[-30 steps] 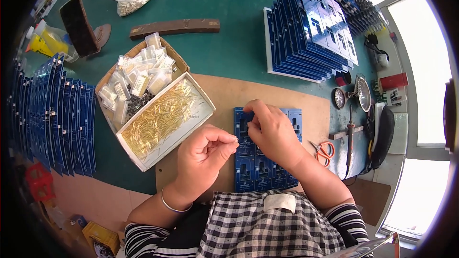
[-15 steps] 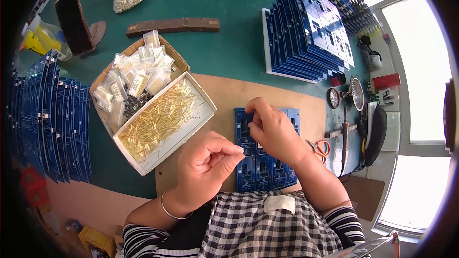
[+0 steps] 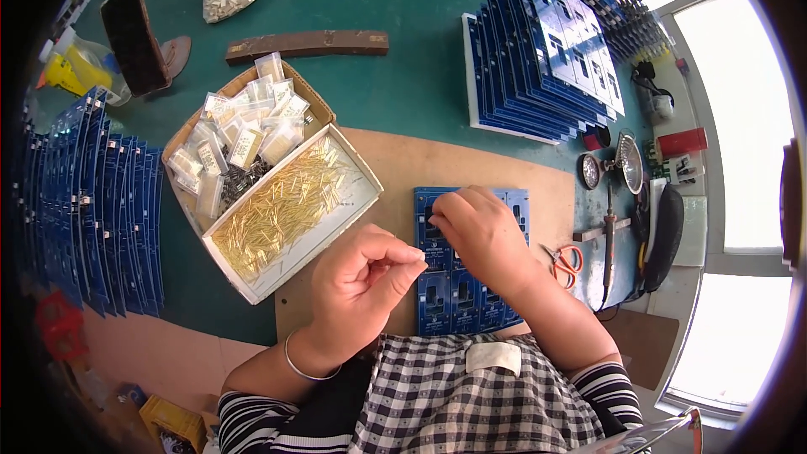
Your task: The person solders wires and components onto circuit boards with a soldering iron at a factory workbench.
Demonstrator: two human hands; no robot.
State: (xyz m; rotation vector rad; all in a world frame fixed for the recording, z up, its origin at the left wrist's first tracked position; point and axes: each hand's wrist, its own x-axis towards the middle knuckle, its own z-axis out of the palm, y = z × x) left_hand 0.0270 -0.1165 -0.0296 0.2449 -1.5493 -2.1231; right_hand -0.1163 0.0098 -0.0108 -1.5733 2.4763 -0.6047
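Observation:
In front of me a blue circuit-board panel (image 3: 433,294) lies on a brown board, its rows of small sections partly covered by my hands. Over its upper left part my right hand (image 3: 481,231) is closed, fingertips together close to the panel; whatever they hold is hidden. My left hand (image 3: 363,286) is raised just left of the panel, thumb and forefinger pinched. Anything between those tips is too small to make out. Thin gold pins (image 3: 277,219) fill the white cardboard tray (image 3: 357,202) beyond my left hand.
Small clear bags (image 3: 244,147) fill a carton behind the tray. Blue board stacks stand at the left (image 3: 88,210) and back right (image 3: 538,59). Orange-handled cutters (image 3: 569,267) and a soldering iron (image 3: 610,244) lie at the right. A phone (image 3: 134,38) stands at the back left.
My right hand has turned and lowered slightly, its fingers drawing together over the panel's upper left part. My left hand stays pinched and has barely shifted.

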